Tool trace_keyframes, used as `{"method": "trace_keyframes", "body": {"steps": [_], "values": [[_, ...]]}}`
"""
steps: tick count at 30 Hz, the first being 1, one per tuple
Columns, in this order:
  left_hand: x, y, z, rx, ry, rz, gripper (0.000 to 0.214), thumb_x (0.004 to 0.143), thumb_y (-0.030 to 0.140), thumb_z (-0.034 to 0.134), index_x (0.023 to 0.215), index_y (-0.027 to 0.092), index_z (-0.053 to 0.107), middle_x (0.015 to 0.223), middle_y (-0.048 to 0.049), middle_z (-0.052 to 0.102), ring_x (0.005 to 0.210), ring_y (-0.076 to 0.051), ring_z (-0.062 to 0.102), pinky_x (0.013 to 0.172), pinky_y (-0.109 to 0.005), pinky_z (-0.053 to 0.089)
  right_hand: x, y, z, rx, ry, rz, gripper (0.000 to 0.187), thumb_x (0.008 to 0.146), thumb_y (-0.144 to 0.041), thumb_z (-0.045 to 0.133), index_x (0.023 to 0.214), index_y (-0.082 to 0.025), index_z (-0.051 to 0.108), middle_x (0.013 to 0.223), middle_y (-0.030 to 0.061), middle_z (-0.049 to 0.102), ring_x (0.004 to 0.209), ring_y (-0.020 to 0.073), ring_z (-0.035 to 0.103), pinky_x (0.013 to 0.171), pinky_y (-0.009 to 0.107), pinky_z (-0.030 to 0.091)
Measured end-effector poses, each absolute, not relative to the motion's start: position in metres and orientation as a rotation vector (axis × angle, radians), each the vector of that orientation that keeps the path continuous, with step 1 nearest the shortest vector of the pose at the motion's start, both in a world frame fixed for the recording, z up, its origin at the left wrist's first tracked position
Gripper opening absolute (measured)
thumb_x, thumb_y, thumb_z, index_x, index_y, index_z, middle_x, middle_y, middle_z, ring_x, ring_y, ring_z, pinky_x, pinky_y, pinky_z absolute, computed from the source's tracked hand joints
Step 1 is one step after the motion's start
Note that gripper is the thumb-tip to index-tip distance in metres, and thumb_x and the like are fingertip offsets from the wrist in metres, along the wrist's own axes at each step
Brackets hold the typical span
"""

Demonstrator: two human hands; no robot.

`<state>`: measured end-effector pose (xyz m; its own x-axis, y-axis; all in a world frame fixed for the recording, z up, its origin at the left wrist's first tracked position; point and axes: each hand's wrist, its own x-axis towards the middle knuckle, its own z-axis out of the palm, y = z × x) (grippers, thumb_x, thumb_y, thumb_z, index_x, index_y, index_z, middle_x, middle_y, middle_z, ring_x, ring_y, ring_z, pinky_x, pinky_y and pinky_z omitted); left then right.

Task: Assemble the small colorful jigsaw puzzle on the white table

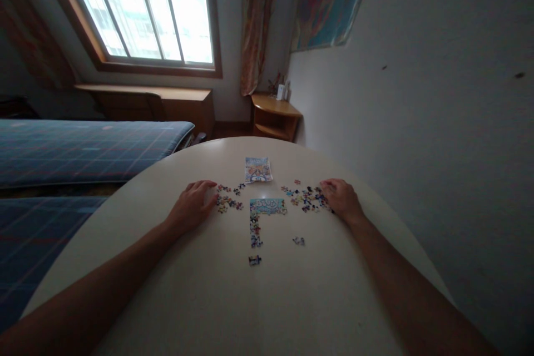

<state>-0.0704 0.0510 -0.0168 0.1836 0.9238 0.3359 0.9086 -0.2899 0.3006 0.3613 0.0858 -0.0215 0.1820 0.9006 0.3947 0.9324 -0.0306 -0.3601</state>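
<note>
My left hand [194, 200] rests on the table at the outer edge of the left group of loose jigsaw pieces [227, 203], fingers apart and holding nothing. At the right group of jigsaw pieces [308, 198] lies my right hand [341, 198], its fingers loosely bent and apart, the tips touching the outer pieces. Between the hands is a partly joined jigsaw puzzle [267, 206], with a top strip and a left column linked in an L shape. Below that column sits a separate small piece [255, 260]. Another small cluster [298, 241] lies to the lower right.
A printed picture sheet [258, 169] lies beyond the puzzle on the round white table [267, 311]. A plaid mattress [92, 147] is at the left. Behind the table stand a wooden corner shelf [275, 104] and a desk [183, 93] under the window. A wall runs along the right.
</note>
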Motion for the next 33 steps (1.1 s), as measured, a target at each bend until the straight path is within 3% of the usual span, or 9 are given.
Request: {"method": "trace_keyframes", "body": {"steps": [8,27,33], "values": [[-0.0687,0.0481,-0.0145,2.402,1.848,0.699,0.047,0.086,0.042,0.051,0.123,0.015,0.060,0.128,-0.0134,0.062,0.122,-0.033,0.053,0.107,-0.048,0.042,0.3616,0.0865,-0.0214,-1.922,-1.720,-0.076,0.034,0.091,-0.040,0.049,0.098,-0.019,0.075,0.110,0.0134,0.073,0.101,0.0261,0.065,0.094,0.040,0.048],[-0.0734,0.0538,-0.0202,2.416,1.798,0.732,0.041,0.095,0.036,0.040,0.124,0.020,0.064,0.129,-0.0096,0.063,0.121,-0.029,0.054,0.108,-0.047,0.042,0.3628,0.0871,-0.0222,-1.935,-1.734,-0.067,0.036,0.092,-0.041,0.049,0.100,-0.018,0.075,0.111,0.0143,0.072,0.101,0.0268,0.064,0.093,0.039,0.047],[-0.0746,0.0549,-0.0227,2.425,1.788,0.729,0.039,0.095,0.036,0.044,0.124,0.023,0.067,0.128,-0.0097,0.063,0.119,-0.031,0.055,0.105,-0.049,0.045,0.3632,0.0870,-0.0228,-1.939,-1.734,-0.058,0.036,0.092,-0.041,0.049,0.100,-0.018,0.075,0.111,0.0131,0.072,0.102,0.0266,0.064,0.093,0.039,0.047]]}}
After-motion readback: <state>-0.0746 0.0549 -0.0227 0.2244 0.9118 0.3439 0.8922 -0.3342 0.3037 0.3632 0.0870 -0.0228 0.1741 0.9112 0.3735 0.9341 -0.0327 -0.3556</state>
